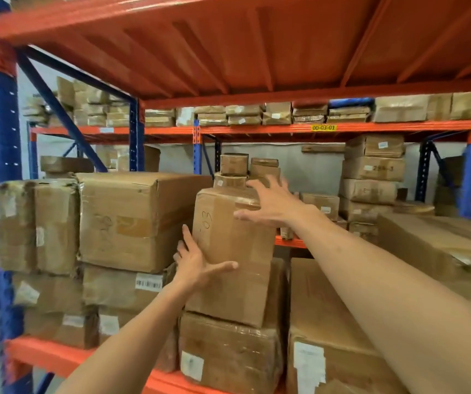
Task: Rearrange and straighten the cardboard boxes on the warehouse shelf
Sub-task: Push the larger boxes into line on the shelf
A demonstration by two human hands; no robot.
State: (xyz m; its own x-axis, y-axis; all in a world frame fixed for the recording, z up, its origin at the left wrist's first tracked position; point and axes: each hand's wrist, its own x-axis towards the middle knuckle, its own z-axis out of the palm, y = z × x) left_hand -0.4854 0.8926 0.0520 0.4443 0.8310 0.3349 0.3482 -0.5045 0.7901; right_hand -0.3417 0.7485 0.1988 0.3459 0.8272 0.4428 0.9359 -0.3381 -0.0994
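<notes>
While the left hand (197, 263) presses its spread fingers (223, 267) flat against the lower front of a tall taped cardboard box (228, 237), the right hand (271, 203) rests open-fingered on its upper right edge; the box stands tilted atop stacked cartons on the orange shelf (58, 356).

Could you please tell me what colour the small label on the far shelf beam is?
The label is yellow with dark digits, in the head view.
</notes>
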